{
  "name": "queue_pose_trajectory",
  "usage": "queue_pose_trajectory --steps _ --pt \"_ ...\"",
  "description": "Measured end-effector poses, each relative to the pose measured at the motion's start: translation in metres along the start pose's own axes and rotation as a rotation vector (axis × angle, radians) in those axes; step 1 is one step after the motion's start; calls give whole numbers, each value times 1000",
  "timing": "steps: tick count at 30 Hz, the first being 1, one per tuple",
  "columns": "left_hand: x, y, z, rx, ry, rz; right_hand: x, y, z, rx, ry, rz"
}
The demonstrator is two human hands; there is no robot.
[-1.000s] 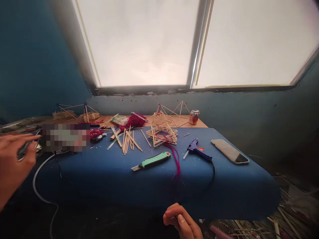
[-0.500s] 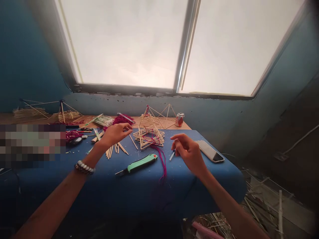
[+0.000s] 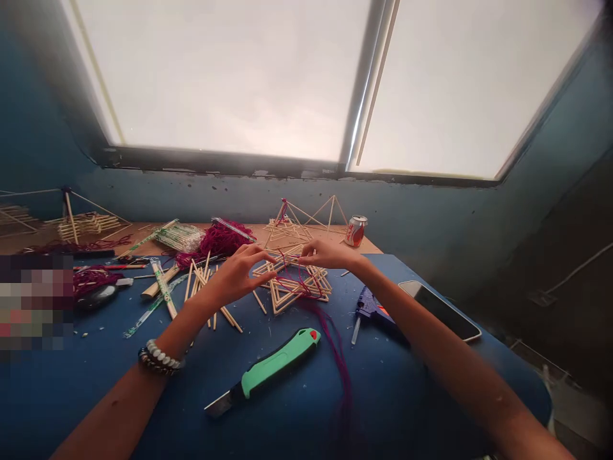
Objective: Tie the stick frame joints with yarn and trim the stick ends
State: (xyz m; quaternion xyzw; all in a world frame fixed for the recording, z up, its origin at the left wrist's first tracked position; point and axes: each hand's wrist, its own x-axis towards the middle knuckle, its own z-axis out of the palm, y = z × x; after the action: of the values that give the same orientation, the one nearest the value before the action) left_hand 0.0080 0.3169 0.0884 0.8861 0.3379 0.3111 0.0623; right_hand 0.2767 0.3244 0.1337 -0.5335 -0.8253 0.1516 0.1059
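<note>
A star-like frame of wooden sticks (image 3: 282, 300), laced with magenta yarn (image 3: 330, 326), lies on the blue tabletop between my hands. My left hand (image 3: 239, 275) is at its left side, thumb and fingers apart, with nothing seen between them. Over the frame's far right part, my right hand (image 3: 328, 254) has its fingertips pinched together, apparently on a strand of the yarn. Long yarn ends trail from the frame towards me. A green utility knife (image 3: 280, 364) with its blade out lies in front of the frame. Under my right forearm lies a blue glue gun (image 3: 366, 303), partly hidden.
Loose sticks (image 3: 230, 319) and plastic-wrapped sticks (image 3: 163, 287) lie to the left. Behind are a magenta yarn pile (image 3: 230, 237), stick pyramids (image 3: 330, 214) and a drink can (image 3: 356, 231). A phone (image 3: 443, 310) rests near the right edge. A blurred patch covers the far left.
Both hands have moved in to the stick frame, the right one leftwards from beside the glue gun, its fingers now pinched. The view has come closer to the table.
</note>
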Motion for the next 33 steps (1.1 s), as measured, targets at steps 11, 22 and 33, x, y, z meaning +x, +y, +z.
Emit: queue_pose_trajectory --steps 11,22,33 --pt "5 15 15 -88 -32 55 -12 -23 14 43 -209 -150" --pt "0 4 6 -23 87 -146 -43 -30 32 232 171 -267" --pt "0 -6 3 58 -25 -113 -107 -68 62 7 357 -585"
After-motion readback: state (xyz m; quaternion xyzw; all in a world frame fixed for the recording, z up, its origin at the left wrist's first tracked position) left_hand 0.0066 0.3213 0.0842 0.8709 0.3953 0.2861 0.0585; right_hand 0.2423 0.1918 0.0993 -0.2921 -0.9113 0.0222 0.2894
